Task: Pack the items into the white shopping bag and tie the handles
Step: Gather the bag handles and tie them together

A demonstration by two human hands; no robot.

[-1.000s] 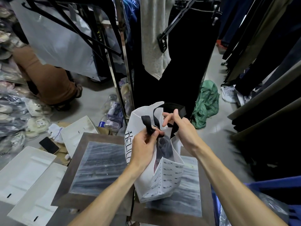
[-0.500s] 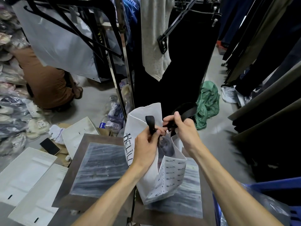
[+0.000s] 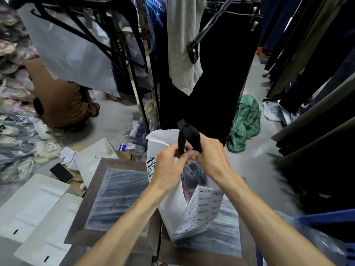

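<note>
Head view: both hands meet above the white shopping bag (image 3: pixel 194 214), left hand (image 3: pixel 169 166) and right hand (image 3: pixel 211 158) each pinching its black ribbon handles (image 3: pixel 189 138).

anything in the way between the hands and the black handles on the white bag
Nothing visible. Both the left hand and the right hand already pinch the black handles directly above the open top of the white shopping bag. The hanging black garment is behind the handles, not between them and the hands.

bag (image 3: pixel 194 214) on table (image 3: pixel 107 191) | phone (image 3: pixel 61 172) left | cloth (image 3: pixel 245 121) behind right
</note>
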